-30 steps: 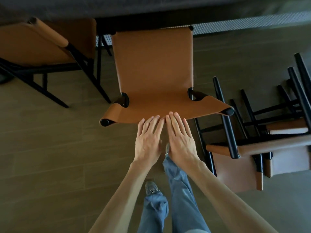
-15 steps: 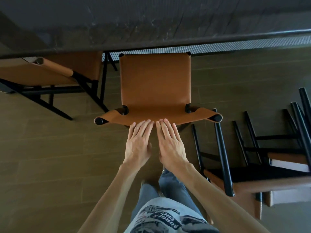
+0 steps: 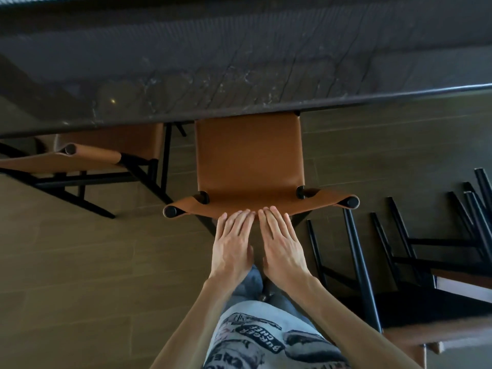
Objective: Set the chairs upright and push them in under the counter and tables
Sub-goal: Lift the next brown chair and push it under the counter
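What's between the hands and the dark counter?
The brown chair, seen in the head view. The left hand and right hand touch its backrest, and its seat reaches the counter edge.

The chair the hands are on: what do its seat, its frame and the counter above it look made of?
The seat: tan leather or a leather-like sheet, smooth with a soft sheen, wrapped as a sling round the rail ends. The frame: black matte round bars, probably metal or painted wood. The counter: dark polished stone or a lookalike, with pale veining and reflections.
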`<state>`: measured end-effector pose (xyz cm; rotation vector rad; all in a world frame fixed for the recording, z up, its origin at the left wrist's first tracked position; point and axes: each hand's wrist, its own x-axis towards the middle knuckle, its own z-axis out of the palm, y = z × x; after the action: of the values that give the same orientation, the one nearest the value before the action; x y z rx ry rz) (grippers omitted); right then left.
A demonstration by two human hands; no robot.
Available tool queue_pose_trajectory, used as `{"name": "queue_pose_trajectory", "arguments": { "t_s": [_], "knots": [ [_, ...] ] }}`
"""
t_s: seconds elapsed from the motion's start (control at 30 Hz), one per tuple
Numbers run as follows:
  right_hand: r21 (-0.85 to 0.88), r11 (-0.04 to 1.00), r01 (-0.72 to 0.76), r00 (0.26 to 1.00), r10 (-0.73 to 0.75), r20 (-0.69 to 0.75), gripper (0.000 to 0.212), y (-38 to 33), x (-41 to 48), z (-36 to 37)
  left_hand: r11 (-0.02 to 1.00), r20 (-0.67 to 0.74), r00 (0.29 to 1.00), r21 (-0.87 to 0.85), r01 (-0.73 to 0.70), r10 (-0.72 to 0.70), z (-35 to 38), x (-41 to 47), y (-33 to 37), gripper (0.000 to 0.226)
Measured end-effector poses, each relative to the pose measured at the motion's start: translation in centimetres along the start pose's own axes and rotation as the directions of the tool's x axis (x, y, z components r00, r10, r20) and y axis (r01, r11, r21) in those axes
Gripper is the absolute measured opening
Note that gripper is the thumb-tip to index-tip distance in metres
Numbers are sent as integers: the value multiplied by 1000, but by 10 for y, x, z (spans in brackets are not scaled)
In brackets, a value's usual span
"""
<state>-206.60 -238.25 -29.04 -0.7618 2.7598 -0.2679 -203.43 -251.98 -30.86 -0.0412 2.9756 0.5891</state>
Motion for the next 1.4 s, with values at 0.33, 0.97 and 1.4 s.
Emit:
{"name": "queue_pose_trajectory", "arguments": {
  "t_s": [0.33,0.97,1.4],
  "knots": [
    [53,997,-54,985,62,-161,61,1,16,-9,997,-9,998,51,-64,65,-16,12,-6,55],
    [81,996,38,966,-16,-257,23,37,57,4,932,201,977,361,-5,-73,-25,68,-37,21],
    [65,997,31,988,-21,-155,32,38,61,-5,934,386,921,347,-86,-59,-38,76,-51,27]
  ]
}}
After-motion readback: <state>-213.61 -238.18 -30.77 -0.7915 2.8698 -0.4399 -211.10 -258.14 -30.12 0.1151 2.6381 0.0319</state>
